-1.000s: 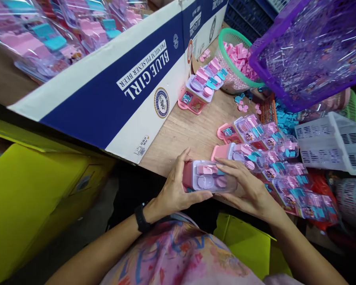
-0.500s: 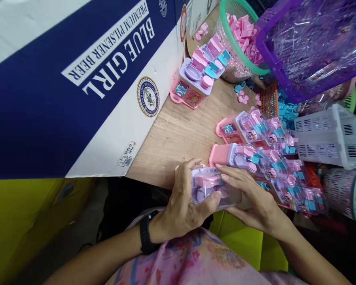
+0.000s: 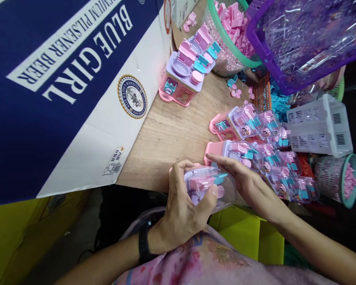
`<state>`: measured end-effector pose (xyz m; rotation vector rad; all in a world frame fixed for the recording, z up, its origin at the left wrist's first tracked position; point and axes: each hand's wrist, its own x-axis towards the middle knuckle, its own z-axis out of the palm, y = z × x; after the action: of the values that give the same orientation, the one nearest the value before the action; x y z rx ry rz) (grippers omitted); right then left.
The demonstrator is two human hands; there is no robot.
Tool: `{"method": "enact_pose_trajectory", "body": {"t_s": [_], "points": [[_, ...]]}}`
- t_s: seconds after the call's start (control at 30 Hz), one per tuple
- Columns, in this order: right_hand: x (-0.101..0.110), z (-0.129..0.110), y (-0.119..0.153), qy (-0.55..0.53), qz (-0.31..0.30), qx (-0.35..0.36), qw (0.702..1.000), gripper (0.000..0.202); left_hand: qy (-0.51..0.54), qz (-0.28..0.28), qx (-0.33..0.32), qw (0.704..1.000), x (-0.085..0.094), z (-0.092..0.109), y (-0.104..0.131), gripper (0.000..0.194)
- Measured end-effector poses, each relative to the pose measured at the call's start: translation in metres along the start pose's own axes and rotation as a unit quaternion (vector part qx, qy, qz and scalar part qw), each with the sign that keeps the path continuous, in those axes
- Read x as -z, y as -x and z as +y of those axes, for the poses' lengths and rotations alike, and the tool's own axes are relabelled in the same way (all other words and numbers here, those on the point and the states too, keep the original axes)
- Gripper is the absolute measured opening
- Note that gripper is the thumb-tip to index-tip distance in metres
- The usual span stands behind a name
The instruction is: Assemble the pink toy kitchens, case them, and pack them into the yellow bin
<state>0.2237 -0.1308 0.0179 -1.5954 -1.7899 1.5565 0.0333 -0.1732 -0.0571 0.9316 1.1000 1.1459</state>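
Observation:
My left hand (image 3: 185, 206) is wrapped round a toy kitchen (image 3: 206, 184) at the table's near edge, thumb across its top. Pink, lilac and teal parts show through its clear plastic cover. My right hand (image 3: 252, 186) lies flat with fingers stretched out beside that toy; whether it touches the cover I cannot tell. Just beyond my right fingers stands a pink toy kitchen with a clear cover (image 3: 235, 152), one of several grouped to the right. Farther off, an uncovered toy kitchen (image 3: 185, 69) stands by the carton, its little chairs and round pieces in plain view.
A large beer carton (image 3: 86, 114) walls off the left side. At the back are a green-rimmed basket of pink parts (image 3: 212, 23) and a purple crate of clear covers (image 3: 256, 43). A white basket (image 3: 308, 122) and an orange basket (image 3: 262, 93) stand at right.
My right hand has come off the toy's cover and straightened its fingers. The toy has tilted slightly in my left hand, and the whole view has shifted.

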Motion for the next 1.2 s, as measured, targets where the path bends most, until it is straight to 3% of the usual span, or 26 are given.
{"method": "enact_pose_trajectory", "body": {"t_s": [0.07, 0.13, 0.3, 0.43, 0.6, 0.8, 1.2], "points": [[-0.010, -0.004, -0.009, -0.106, 0.068, -0.121, 0.985, 0.065, 0.010, -0.004, -0.011, 1.000, 0.001, -0.001, 0.002, 0.044], [-0.021, -0.009, -0.018, -0.185, 0.090, -0.218, 0.954, 0.066, 0.013, -0.008, -0.027, 1.000, 0.003, -0.001, 0.003, 0.043], [-0.035, -0.024, -0.037, -0.299, 0.113, -0.334, 0.887, 0.052, 0.001, -0.002, -0.049, 0.999, 0.005, 0.001, 0.005, 0.039], [-0.039, -0.029, -0.044, -0.307, 0.176, -0.341, 0.871, 0.046, -0.012, 0.007, -0.054, 0.998, 0.003, 0.000, 0.005, 0.037], [-0.042, -0.031, -0.053, -0.282, 0.142, -0.343, 0.885, 0.041, -0.022, 0.014, -0.048, 0.998, 0.004, -0.002, 0.004, 0.037], [-0.044, -0.029, -0.060, -0.220, 0.191, -0.334, 0.896, 0.028, -0.030, 0.014, -0.003, 0.999, 0.003, 0.003, 0.002, 0.033], [-0.044, -0.026, -0.061, -0.179, 0.194, -0.308, 0.914, 0.023, 0.015, 0.039, 0.004, 0.999, 0.001, 0.000, -0.001, 0.022]]}}
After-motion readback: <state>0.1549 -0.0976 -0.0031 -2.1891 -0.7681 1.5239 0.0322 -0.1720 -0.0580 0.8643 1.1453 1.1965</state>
